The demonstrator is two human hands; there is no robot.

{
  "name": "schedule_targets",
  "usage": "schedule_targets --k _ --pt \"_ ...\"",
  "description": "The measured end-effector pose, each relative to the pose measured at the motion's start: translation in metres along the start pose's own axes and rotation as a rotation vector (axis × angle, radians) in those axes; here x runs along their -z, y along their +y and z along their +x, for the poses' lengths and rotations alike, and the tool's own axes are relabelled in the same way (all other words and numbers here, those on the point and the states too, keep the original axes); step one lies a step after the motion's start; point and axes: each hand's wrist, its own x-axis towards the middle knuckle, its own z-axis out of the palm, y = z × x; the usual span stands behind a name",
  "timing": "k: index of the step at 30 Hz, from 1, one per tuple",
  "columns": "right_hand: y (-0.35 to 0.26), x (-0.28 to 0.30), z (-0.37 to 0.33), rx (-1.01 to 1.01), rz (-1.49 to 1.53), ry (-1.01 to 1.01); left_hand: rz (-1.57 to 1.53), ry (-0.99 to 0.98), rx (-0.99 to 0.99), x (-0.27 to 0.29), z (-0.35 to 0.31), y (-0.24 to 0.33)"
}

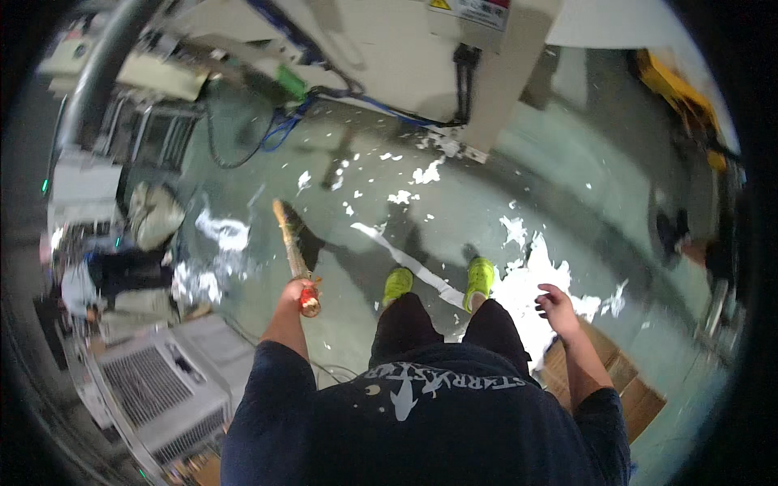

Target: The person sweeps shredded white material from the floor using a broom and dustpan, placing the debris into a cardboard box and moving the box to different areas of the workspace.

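White scraps (531,275) around broom (292,243)

I see a dim, bluish-green scene with light falling from above; my shadow stretches forward across the floor (567,178). White scraps (535,275) glare to blown-out patches. Fisheye bending curves every straight edge near the black rim (the left side worst), and details there smear soft.

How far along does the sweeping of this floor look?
Some white scraps look gathered into a heap by the right shoe. The left hand grips a broom with its head on the floor; the right hand is empty. Loose scraps remain ahead.
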Motion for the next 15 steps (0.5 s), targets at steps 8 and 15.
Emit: schedule_targets --k 8,15 --pt "0.127 -0.124 -0.078 -0.25 -0.336 0.155 0.385 -0.232 -0.031 -0.115 0.097 0.08" --pt "0.117 -0.118 -0.147 -0.42 -0.361 0.415 0.955 -0.347 -0.104 -0.217 0.062 0.028"
